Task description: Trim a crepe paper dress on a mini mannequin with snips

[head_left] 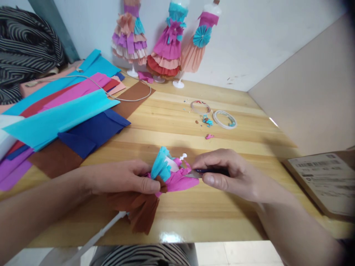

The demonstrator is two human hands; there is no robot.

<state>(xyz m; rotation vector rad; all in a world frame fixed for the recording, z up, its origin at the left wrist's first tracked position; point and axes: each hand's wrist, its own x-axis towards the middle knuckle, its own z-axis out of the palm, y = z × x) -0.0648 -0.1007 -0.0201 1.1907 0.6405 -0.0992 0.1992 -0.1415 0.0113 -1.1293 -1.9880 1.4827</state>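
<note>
My left hand (129, 179) is closed around a small dress form on a white stand pole (100, 232), which lies tilted over the table's front edge. A brown crepe-paper skirt (144, 212) hangs below that hand. Turquoise crepe paper (161, 166) and pink crepe paper (181, 181) cover the upper part, and a white knob (183, 156) sticks out at the top. My right hand (226, 171) grips dark-handled scissors (198, 171), their metal blades at the pink paper. The handle is mostly hidden by my fingers.
Stacked crepe-paper sheets (63, 114) and a thin grey cable (138, 99) lie on the left. Three paper-dressed forms (168, 55) stand at the back wall. Two tape rolls (225, 119) and paper scraps (207, 120) lie beyond my hands. A cardboard box (323, 181) sits on the right.
</note>
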